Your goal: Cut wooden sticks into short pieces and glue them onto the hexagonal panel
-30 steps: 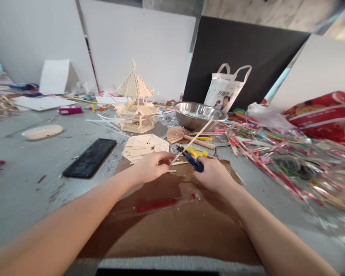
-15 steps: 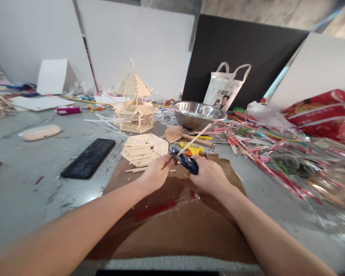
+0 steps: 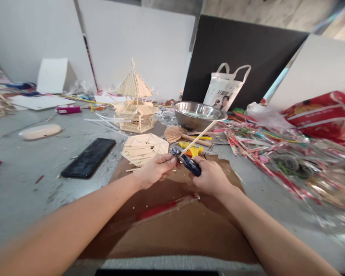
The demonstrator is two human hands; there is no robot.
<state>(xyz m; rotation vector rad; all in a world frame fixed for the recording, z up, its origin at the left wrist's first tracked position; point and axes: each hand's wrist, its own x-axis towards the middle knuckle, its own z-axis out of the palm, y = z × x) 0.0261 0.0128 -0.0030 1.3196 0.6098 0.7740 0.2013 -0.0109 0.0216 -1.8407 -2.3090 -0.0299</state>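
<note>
Rn the R hand is wrapped round a dark blue-handled metal cutter, prob for a firm squeeze, and the L hand has thumb + fingertips pinched on the low end of a thin pale wooden stick, right by the cutter's nose, imo to steady it there. Can't tell if the jaws are closed on it, too small. Stick slants up to the right past the yellow plastic glue gun toward the shiny round steel bowl. Flat brown sheet underneath, prob to protect the grey table. Vs 1 sec ago: L fingertips were a bit off the cutter's nose, now right up at it. Vs half a sec ago: stick's top end is slightly further right n higher.
</note>
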